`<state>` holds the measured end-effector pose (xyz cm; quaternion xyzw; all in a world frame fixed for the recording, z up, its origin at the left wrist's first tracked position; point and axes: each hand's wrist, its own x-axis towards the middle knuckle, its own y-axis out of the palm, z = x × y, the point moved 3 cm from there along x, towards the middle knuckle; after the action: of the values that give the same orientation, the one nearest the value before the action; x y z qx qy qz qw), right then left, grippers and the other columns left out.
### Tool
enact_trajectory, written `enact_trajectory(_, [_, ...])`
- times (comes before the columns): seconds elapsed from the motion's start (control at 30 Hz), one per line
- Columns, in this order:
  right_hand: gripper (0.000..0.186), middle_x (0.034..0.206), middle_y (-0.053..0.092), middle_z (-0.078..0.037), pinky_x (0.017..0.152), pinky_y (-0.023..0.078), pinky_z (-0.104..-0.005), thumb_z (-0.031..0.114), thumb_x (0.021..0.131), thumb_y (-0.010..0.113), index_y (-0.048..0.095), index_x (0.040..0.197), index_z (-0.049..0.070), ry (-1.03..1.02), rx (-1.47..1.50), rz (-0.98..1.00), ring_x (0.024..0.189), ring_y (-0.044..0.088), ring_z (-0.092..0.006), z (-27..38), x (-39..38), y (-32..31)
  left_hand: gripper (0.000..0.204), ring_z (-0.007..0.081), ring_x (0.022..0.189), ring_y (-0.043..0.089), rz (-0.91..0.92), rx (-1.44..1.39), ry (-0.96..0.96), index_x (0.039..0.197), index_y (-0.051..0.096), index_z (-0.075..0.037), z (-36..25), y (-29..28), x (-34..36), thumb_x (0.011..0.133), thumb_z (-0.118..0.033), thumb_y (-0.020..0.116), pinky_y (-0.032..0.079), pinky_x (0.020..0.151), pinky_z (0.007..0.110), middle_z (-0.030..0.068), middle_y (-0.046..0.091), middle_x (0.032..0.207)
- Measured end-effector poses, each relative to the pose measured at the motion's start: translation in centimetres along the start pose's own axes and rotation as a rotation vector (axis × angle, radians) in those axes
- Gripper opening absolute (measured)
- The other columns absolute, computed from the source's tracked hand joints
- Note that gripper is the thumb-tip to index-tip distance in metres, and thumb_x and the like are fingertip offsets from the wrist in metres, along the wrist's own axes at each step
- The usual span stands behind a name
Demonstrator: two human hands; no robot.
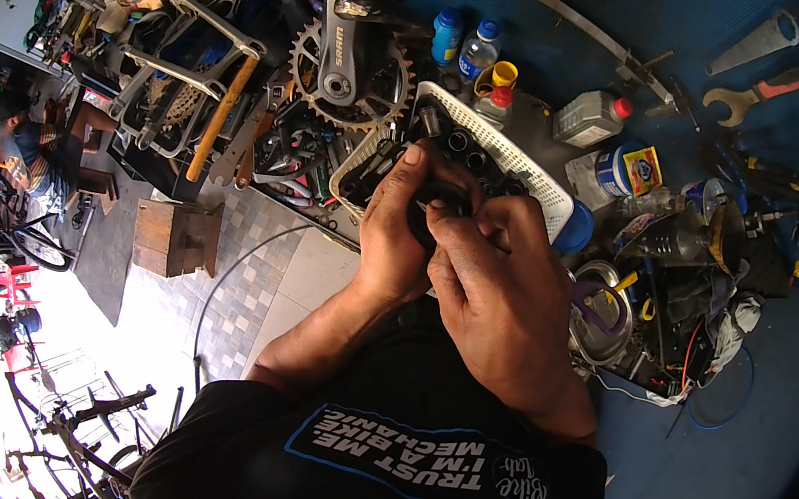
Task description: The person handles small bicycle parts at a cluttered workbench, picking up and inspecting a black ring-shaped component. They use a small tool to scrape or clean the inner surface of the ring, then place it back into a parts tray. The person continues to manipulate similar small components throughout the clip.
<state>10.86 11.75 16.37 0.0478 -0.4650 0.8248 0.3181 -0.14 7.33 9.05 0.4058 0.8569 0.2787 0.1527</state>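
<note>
Both my hands meet in front of my chest around a black round part [442,195], whose exact kind I cannot make out. My left hand [389,233] grips it from the left, thumb pointing up along its side. From the right, my right hand [503,304] pinches at its near edge with thumb and index finger; the other fingers are curled. Just beyond the hands stands a white perforated basket [533,151] filled with dark cylindrical parts [459,141]. My hands hide part of it.
A crankset [340,65] with a toothed chainring is beyond the basket. Bottles [479,48], a grey jug [590,120] and a blue-white tub [629,169] stand behind. At right lies a round metal dish [602,322] amid clutter. A wooden stool [169,239] and a seated person [39,152] are at left.
</note>
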Motion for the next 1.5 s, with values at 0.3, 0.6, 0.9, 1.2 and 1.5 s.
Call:
enact_trajectory(0.3, [0.039, 0.098, 0.059, -0.009, 0.063, 0.055, -0.0345, -0.002, 0.080, 0.079, 0.074, 0.116, 0.011, -0.016, 0.045, -0.014, 0.076, 0.066, -0.0221, -0.4, 0.3, -0.3, 0.047, 0.0175, 0.079, 0.059, -0.011, -0.221, -0.089, 0.094, 0.060, -0.003, 0.5, -0.2, 0.0, 0.113, -0.034, 0.031, 0.050, 0.076, 0.033, 0.0107, 0.064, 0.086])
enact_trajectory(0.6, [0.038, 0.097, 0.058, -0.008, 0.061, 0.053, -0.0342, -0.001, 0.080, 0.079, 0.074, 0.115, 0.010, -0.027, 0.019, -0.043, 0.073, 0.064, -0.0208, -0.5, 0.3, -0.1, 0.048, 0.0179, 0.080, 0.059, 0.010, -0.212, -0.068, 0.094, 0.060, -0.002, 0.6, -0.3, 0.1, 0.113, -0.034, 0.031, 0.049, 0.078, 0.033, 0.0112, 0.065, 0.088])
enact_trajectory(0.9, [0.037, 0.096, 0.056, -0.008, 0.061, 0.053, -0.0352, -0.001, 0.079, 0.079, 0.074, 0.115, 0.010, -0.022, 0.020, -0.040, 0.075, 0.063, -0.0212, -0.5, 0.5, -0.2, 0.051, 0.0183, 0.080, 0.060, -0.003, -0.184, -0.068, 0.091, 0.062, -0.001, 0.4, -0.1, 0.3, 0.113, -0.035, 0.031, 0.049, 0.078, 0.033, 0.0115, 0.065, 0.085])
enact_trajectory(1.2, [0.040, 0.101, 0.053, -0.012, 0.065, 0.055, -0.0389, 0.007, 0.081, 0.080, 0.068, 0.119, 0.011, -0.028, -0.006, 0.096, 0.085, 0.065, -0.0278, -0.5, 0.9, -0.8, 0.046, 0.0184, 0.079, 0.062, 0.019, -0.104, -0.003, 0.095, 0.060, -0.001, 0.5, -0.4, 0.5, 0.113, -0.035, 0.035, 0.050, 0.079, 0.032, 0.0120, 0.066, 0.086])
enact_trajectory(1.5, [0.041, 0.103, 0.055, -0.009, 0.065, 0.057, -0.0382, 0.010, 0.081, 0.081, 0.068, 0.120, 0.012, -0.028, 0.014, 0.076, 0.082, 0.067, -0.0255, -1.7, 1.2, 0.2, 0.044, 0.0169, 0.078, 0.063, -0.004, -0.234, -0.130, 0.098, 0.062, -0.002, 0.9, -0.9, 0.9, 0.112, -0.035, 0.037, 0.053, 0.074, 0.031, 0.0109, 0.066, 0.087])
